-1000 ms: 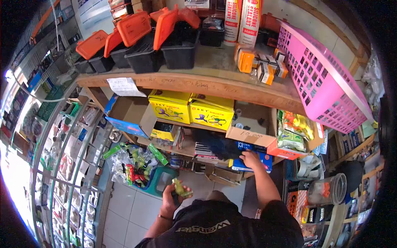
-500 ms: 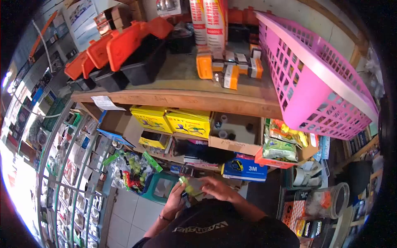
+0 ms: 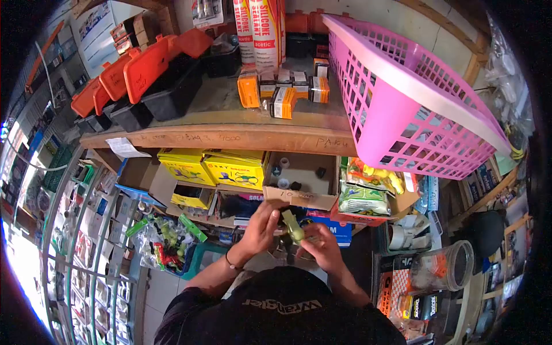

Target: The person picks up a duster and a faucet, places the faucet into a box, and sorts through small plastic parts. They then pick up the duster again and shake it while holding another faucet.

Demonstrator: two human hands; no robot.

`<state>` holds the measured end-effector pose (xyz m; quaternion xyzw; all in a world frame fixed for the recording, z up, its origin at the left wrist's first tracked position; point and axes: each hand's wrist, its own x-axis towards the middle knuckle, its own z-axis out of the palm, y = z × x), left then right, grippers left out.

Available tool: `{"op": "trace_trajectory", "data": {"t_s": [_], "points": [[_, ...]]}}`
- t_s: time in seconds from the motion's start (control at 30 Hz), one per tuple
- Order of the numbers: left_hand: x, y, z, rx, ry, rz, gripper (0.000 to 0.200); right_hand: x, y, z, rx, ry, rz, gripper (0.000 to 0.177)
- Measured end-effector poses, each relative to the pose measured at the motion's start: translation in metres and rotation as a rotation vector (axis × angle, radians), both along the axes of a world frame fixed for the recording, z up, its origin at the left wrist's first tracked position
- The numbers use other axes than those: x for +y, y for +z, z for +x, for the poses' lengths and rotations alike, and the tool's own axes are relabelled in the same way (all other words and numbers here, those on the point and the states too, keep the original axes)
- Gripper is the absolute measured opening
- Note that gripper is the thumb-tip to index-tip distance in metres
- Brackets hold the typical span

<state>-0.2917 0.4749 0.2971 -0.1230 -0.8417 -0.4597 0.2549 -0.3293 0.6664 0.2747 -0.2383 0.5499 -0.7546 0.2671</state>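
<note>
Both hands have risen toward the shelf since a moment ago. The left hand (image 3: 261, 225) and right hand (image 3: 322, 246) are closed around a small green packet (image 3: 294, 227), at six o'clock below the open cardboard box (image 3: 299, 195).

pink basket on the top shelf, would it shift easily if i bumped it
Probably light: the pink basket is open plastic lattice and no load shows through the holes. It sits tilted, its lower end past the edge of the wooden shelf, so a push could slide or tip it. Thin walls may flex.

Two silicone sealant tubes (image 3: 264, 29); one pink basket (image 3: 414, 92); two yellow boxes (image 3: 236, 169) side by side; one clear jar (image 3: 443, 267); two hands, left hand (image 3: 261, 227) and right hand (image 3: 319, 247); one green item (image 3: 294, 228).
</note>
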Motion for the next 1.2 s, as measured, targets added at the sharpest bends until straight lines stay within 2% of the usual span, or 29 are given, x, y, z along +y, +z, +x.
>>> {"op": "trace_trajectory", "data": {"t_s": [0.03, 0.1, 0.13, 0.23, 0.27, 0.37, 0.43, 0.53, 0.83, 1.03, 1.07, 1.13, 1.2], "points": [[-0.001, 0.008, -0.009, 0.130, 0.123, -0.156, 0.029, 0.004, 0.001, -0.001, 0.009, -0.004, -0.006, 0.026], [0.002, 0.020, -0.021, -0.109, 0.305, -0.343, 0.029, 0.013, 0.000, 0.001, -0.070, -0.049, -0.142, 0.023], [-0.002, 0.012, -0.030, -0.101, 0.350, -0.412, 0.028, 0.015, 0.004, 0.005, -0.063, -0.138, -0.109, 0.021], [-0.008, -0.003, -0.037, -0.221, 0.310, -0.462, 0.024, 0.026, 0.007, 0.013, -0.056, -0.224, -0.135, 0.020], [-0.005, -0.003, -0.031, -0.089, 0.305, -0.439, 0.020, 0.027, 0.003, 0.014, -0.048, -0.261, -0.206, 0.017], [0.004, 0.002, 0.003, -0.202, 0.264, -0.465, 0.019, 0.036, 0.014, 0.021, -0.014, -0.320, -0.289, 0.015], [0.006, -0.006, 0.023, -0.202, 0.267, -0.494, 0.016, 0.038, 0.022, 0.022, -0.044, -0.368, -0.286, 0.013], [0.012, -0.006, 0.044, -0.104, 0.287, -0.521, 0.014, 0.044, 0.023, 0.013, 0.096, -0.385, -0.252, 0.010], [0.019, -0.007, 0.073, -0.182, 0.267, -0.494, 0.013, 0.018, 0.051, -0.011, 0.034, -0.355, -0.126, 0.012], [0.020, -0.021, 0.073, -0.110, 0.289, -0.382, 0.017, -0.032, 0.059, -0.044, -0.211, -0.221, 0.001, 0.017], [0.022, -0.021, 0.074, -0.116, 0.280, -0.388, 0.017, -0.043, 0.058, -0.052, -0.220, -0.229, -0.003, 0.017], [0.028, -0.021, 0.077, -0.182, 0.296, -0.205, 0.024, -0.066, 0.051, -0.072, -0.237, -0.303, 0.206, 0.021], [0.031, -0.021, 0.079, -0.135, 0.296, -0.196, 0.027, -0.095, 0.037, -0.092, -0.203, -0.461, 0.335, 0.022]]}}
